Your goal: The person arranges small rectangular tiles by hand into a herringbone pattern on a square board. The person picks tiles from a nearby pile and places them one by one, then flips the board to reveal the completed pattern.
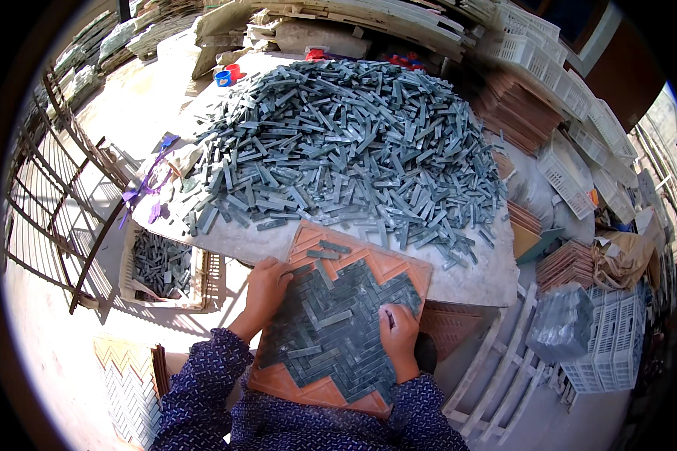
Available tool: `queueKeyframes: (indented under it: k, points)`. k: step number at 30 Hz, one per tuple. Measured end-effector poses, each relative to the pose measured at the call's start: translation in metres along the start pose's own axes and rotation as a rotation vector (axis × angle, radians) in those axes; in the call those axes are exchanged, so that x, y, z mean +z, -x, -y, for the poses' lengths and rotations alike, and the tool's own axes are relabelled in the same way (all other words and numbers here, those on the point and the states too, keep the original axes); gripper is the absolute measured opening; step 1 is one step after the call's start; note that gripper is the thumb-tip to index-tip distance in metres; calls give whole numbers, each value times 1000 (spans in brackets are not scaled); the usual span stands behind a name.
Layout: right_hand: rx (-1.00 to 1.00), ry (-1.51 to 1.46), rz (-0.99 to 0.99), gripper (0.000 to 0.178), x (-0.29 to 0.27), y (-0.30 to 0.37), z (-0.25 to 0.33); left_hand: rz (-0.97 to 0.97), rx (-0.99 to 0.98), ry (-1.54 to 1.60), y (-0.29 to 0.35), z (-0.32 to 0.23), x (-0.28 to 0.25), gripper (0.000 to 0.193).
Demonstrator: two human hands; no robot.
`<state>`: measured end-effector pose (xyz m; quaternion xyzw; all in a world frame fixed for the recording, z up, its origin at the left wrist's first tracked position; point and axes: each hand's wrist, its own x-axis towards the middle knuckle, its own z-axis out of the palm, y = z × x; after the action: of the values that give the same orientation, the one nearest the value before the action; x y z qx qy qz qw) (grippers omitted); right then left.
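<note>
An orange moulded tray (314, 239) lies tilted before me, its far end against the table edge. Dark grey-green stone strips (346, 342) fill most of its zigzag grooves in a herringbone pattern. Several strips lie loose on top, among them a pale one (334, 319) and two near the far end. My left hand (265, 292) is closed at the tray's left rim, fingers curled and thumb toward the strips. My right hand (400, 334) is curled into a fist over the right side of the pattern; a dark gap shows at its fingers, and what they hold is hidden.
A large heap of loose stone strips (346, 143) covers the pale table (470, 282). A crate of strips (200, 278) stands at the left, below a metal rack (71, 188). Patterned panels (128, 379) lean lower left. White crates (605, 338) and stacked orange trays (515, 113) line the right.
</note>
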<state>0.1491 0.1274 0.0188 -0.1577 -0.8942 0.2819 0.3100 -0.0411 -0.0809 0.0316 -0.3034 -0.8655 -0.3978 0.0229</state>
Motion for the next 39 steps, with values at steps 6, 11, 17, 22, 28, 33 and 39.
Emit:
queueKeyframes:
  k: [6, 11, 17, 22, 28, 33, 39]
  points:
    - [42, -65, -7, 5, 3, 1, 3, 23, 45, -91, -4, -8, 7, 8]
    - [22, -40, -16, 5, 0, 0, 1, 264, 60, -207, -22, -2, 3, 11]
    - [-19, -47, -24, 4, 4, 0, -3, 78, 337, -111, -54, -12, 12, 16]
    - [-28, -65, -35, 4, 3, -1, -2, 146, 205, -70, -52, 0, 7, 22]
    - [36, -55, -6, 7, 1, 1, -1, 47, 90, -43, -19, 18, -11, 19]
    - [45, -85, -9, 7, 0, 0, 1, 78, -9, 13, -13, 11, -14, 18]
    - [22, -69, -1, 6, 0, -1, 2, 44, 37, -29, -15, -1, -7, 14]
